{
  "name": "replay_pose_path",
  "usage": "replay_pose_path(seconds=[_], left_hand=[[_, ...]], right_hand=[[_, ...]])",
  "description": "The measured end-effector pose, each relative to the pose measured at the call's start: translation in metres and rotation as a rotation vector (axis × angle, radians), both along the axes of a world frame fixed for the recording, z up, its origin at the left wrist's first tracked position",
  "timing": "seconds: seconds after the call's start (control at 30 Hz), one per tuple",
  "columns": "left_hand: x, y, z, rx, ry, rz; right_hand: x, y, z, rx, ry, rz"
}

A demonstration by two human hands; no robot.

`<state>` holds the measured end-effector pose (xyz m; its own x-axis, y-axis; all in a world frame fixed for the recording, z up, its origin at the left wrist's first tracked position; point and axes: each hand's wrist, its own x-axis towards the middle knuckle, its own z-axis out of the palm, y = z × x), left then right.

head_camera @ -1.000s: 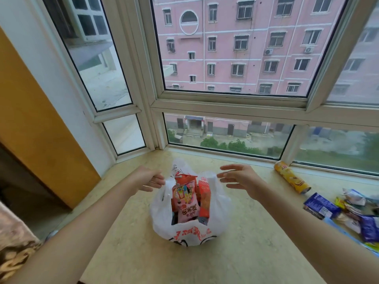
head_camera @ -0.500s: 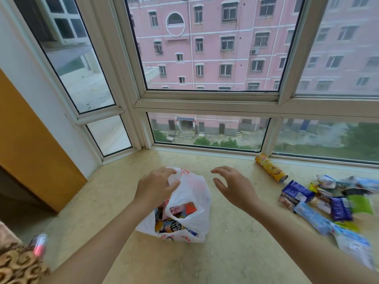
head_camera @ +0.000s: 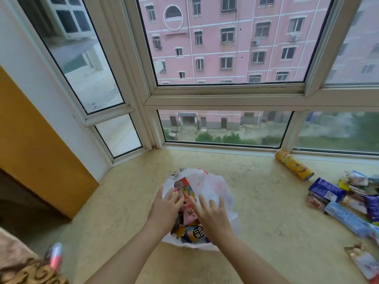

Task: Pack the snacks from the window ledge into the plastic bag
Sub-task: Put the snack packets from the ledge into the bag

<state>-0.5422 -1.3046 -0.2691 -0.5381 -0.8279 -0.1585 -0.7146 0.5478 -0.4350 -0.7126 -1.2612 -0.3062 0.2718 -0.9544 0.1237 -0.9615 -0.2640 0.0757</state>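
Nearest to me, a patterned cloth [head_camera: 24, 269] and a pink, blurred object [head_camera: 53, 256] are sitting at the lower left edge. Both forearms are reaching forward over the ledge [head_camera: 127, 201]. I am seeing the left hand [head_camera: 164, 210] lying on the packets inside the plastic bag [head_camera: 217, 189], fingers fairly straight and touching a red packet [head_camera: 183, 190]; I cannot tell whether it is pinching anything. The right hand [head_camera: 211, 214] is resting on the bag's white film, fingers spread and relaxed, gripping nothing. The bag is lying mid-ledge, mouth toward me, snacks showing inside. Off to the right, well apart from the bag, loose snack packets [head_camera: 338, 201] are lying in a heap. Beyond them a yellow crisp tube [head_camera: 293, 163] is lying on its side near the window frame [head_camera: 225, 103].
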Motion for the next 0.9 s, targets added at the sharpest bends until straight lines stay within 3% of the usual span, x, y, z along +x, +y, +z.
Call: replay_pose_path(seconds=[0.07, 0.27, 0.4, 0.6, 0.9], left_hand=[[0.022, -0.004, 0.003, 0.025, -0.139, 0.034], [0.105, -0.014, -0.03, 0.061, -0.302, -0.029], [0.111, -0.036, -0.042, 0.109, -0.409, -0.018], [0.042, -0.048, -0.039, 0.043, 0.095, -0.15], [-0.043, -0.064, -0.079, 0.147, 0.065, -0.243]], right_hand=[[-0.024, -0.015, 0.005, 0.0, 0.071, 0.004], [-0.138, -0.025, 0.028, -0.045, 0.187, -0.192], [-0.163, -0.018, 0.013, -0.011, 0.18, -0.234], [-0.162, -0.019, -0.015, 0.031, 0.168, -0.193], [-0.103, -0.063, -0.039, 0.113, 0.182, -0.002]])
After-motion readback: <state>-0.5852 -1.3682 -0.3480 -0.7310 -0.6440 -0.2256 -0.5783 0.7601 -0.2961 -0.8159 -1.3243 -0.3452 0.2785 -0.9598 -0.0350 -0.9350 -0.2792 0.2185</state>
